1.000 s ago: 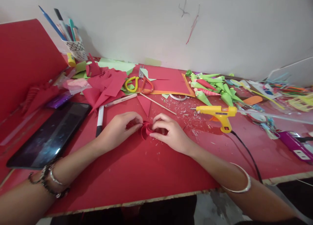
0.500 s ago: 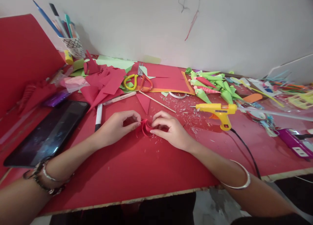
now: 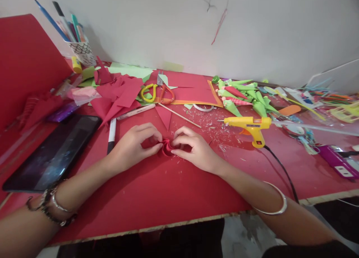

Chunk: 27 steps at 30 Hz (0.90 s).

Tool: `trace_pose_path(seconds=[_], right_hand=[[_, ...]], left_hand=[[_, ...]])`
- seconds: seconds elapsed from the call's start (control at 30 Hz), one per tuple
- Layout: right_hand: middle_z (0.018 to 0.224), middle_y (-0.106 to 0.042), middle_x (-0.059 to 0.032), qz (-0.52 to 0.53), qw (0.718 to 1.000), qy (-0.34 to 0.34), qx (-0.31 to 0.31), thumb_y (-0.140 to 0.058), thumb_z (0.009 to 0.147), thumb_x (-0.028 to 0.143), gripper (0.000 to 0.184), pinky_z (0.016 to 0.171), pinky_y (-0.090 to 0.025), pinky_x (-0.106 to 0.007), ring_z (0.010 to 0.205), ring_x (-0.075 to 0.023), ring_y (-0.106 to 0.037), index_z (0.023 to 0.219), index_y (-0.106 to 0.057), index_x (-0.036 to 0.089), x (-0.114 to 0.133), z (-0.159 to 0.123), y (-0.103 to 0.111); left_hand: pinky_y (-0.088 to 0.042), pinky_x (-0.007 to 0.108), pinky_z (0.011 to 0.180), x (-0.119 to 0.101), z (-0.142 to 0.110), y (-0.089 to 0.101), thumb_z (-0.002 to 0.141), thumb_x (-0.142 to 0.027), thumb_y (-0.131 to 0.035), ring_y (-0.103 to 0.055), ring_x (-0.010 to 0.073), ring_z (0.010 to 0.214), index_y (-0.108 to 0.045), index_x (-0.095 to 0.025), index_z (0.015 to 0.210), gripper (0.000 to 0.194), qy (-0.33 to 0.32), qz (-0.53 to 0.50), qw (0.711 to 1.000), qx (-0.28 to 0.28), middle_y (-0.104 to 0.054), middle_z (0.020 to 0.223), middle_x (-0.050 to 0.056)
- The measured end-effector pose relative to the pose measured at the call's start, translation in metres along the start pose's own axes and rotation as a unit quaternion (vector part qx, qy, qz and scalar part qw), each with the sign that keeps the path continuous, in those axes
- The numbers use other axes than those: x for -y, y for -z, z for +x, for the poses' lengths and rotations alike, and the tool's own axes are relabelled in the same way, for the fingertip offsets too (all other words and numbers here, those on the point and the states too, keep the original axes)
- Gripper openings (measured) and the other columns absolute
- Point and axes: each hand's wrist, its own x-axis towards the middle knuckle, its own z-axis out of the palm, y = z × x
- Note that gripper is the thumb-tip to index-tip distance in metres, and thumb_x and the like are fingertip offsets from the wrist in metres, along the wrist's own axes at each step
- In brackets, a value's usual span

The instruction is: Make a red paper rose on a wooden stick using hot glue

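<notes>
Between my two hands is a curled strip of red paper (image 3: pixel 167 149), bent into loops just above the red table. My left hand (image 3: pixel 137 144) pinches its left end between thumb and fingers. On the other side, my right hand (image 3: pixel 195 147) grips the right part of the curl with thumb and fingertips. A flat red paper triangle (image 3: pixel 164 117) lies just beyond the fingers. Beside it rests a thin wooden stick (image 3: pixel 181 116).
A yellow glue gun (image 3: pixel 249 128) lies to the right, its black cord running to the front edge. At left are a dark tablet (image 3: pixel 53 153), a marker (image 3: pixel 112 134) and red paper pieces (image 3: pixel 120 95). Scissors (image 3: pixel 158 93) and green paper cones (image 3: pixel 244 95) sit farther back.
My left fingers have shifted slightly right, closer to my right hand, and the red paper loops look more bunched together. My right hand has hardly moved.
</notes>
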Motion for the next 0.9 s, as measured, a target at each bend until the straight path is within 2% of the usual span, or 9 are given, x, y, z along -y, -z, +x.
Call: trace_pose_path(seconds=[0.2, 0.43, 0.63, 0.9], right_hand=[[0.092, -0.048, -0.0031, 0.033, 0.999, -0.003, -0.001, -0.055, 0.077, 0.023, 0.013, 0.067, -0.048, -0.026, 0.073, -0.0102, -0.053, 0.089, -0.057, 0.019, 0.0033, -0.0013, 0.0024], [0.090, -0.050, -0.0027, -0.034, 0.999, 0.030, -0.020, -0.053, 0.078, 0.022, 0.008, 0.073, -0.045, -0.029, 0.080, -0.0132, -0.052, 0.085, -0.059, 0.020, 0.0023, -0.0023, 0.0049], [0.087, -0.050, -0.0023, -0.051, 0.997, 0.059, -0.030, -0.052, 0.080, 0.021, 0.007, 0.075, -0.043, -0.028, 0.080, -0.0127, -0.052, 0.080, -0.059, 0.019, 0.0020, -0.0026, 0.0041], [0.088, -0.048, -0.0033, -0.069, 0.993, 0.092, -0.033, -0.048, 0.082, 0.020, 0.010, 0.075, -0.043, -0.028, 0.082, -0.0131, -0.051, 0.082, -0.059, 0.020, 0.0038, -0.0040, 0.0030]], left_hand=[[-0.042, 0.020, 0.061, -0.0005, -0.0001, -0.0010, 0.079, -0.023, -0.048, -0.051, 0.0097, 0.064, -0.054, -0.017, 0.074, 0.010, 0.014, 0.012, 1.000, 0.003, -0.055, 0.070, -0.001], [-0.043, 0.020, 0.062, -0.0001, -0.0026, -0.0008, 0.079, -0.024, -0.045, -0.052, 0.0102, 0.067, -0.053, -0.018, 0.076, 0.011, 0.019, -0.011, 1.000, 0.017, -0.056, 0.075, 0.000], [-0.042, 0.019, 0.060, -0.0003, -0.0037, -0.0026, 0.079, -0.025, -0.047, -0.053, 0.0096, 0.064, -0.052, -0.018, 0.078, 0.009, 0.034, -0.004, 0.999, 0.022, -0.056, 0.072, -0.001], [-0.041, 0.020, 0.063, -0.0023, -0.0048, -0.0024, 0.082, -0.024, -0.044, -0.052, 0.0106, 0.069, -0.054, -0.018, 0.082, 0.012, -0.020, 0.038, 0.999, 0.012, -0.055, 0.077, 0.001]])
